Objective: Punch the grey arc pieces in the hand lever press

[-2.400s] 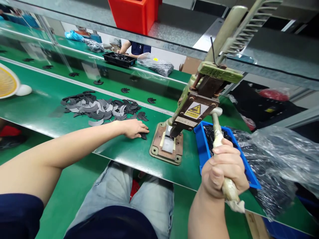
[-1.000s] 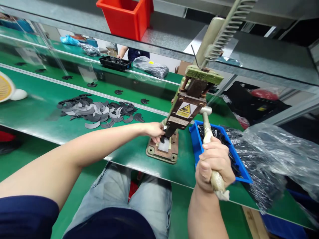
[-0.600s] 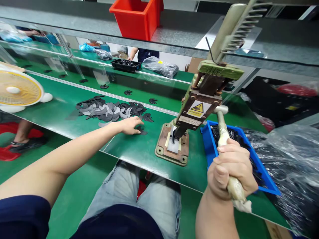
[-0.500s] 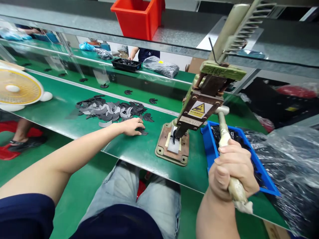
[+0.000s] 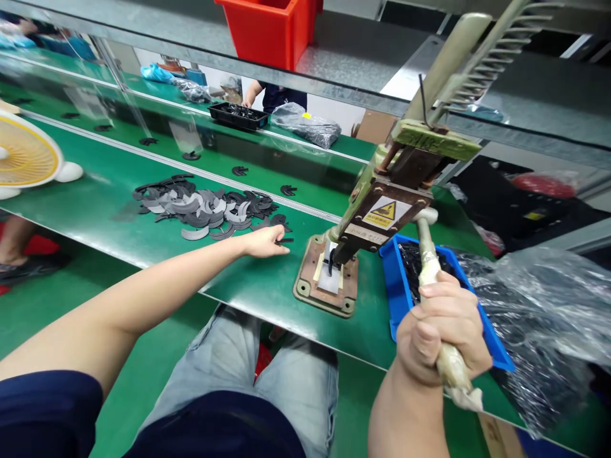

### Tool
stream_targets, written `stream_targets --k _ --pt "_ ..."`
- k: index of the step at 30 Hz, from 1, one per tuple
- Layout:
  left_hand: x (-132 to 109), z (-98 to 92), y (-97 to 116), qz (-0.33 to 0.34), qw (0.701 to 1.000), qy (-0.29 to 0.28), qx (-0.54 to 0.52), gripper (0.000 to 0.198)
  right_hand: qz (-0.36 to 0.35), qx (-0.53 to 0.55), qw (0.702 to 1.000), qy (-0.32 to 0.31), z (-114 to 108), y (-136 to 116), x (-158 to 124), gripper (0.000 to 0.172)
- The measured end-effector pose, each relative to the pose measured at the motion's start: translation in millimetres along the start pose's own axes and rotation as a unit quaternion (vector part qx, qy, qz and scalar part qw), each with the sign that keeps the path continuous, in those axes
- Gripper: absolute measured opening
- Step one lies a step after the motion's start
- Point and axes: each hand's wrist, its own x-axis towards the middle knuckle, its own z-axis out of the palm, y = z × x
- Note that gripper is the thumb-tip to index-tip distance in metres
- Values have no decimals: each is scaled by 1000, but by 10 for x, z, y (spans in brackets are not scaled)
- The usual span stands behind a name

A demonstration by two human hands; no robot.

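My right hand (image 5: 443, 324) is wrapped round the tape-covered lever (image 5: 427, 261) of a hand press (image 5: 372, 216). My left hand (image 5: 266, 242) is closed just above the green bench, left of the press, pinching a thin black piece (image 5: 285, 240) that sticks out past the fingers. Behind it and to the left lies a heap of curved black and grey pieces (image 5: 205, 210). Under the press head, a dark curved piece (image 5: 331, 262) stands on the light plate of the press base (image 5: 305, 289). The fingers hide most of the pinched piece.
Right of the press stands a blue bin (image 5: 394, 292) of black parts, beside a clear plastic bag (image 5: 539, 305). Dark pieces (image 5: 240, 171) lie spaced along the green belt behind. A fan (image 5: 28, 152) is at left; a red bin (image 5: 270, 35) sits on the shelf above.
My left hand has lifted a little and moved right from beside the heap, its fingers now closed on a black piece. My right hand stays on the lever. The view has shifted slightly.
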Motion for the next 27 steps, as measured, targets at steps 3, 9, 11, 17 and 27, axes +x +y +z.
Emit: stream_targets --k 3,9,11,17,27 --pt "32 174 118 5 989 -40 -141 40 -4 -1 1000 1 3 6 -3 31" --pt "141 499 405 -49 930 -6 -364 40 4 -5 1000 15 11 11 -12 32" --pt "169 554 480 -51 921 -35 -385 37 6 -9 1000 17 17 15 -14 32" --pt "301 645 560 -41 929 -77 -360 20 6 -4 1000 17 12 29 -16 36" --pt "396 602 617 -74 948 -98 -293 22 3 -1 999 47 73 6 -6 38"
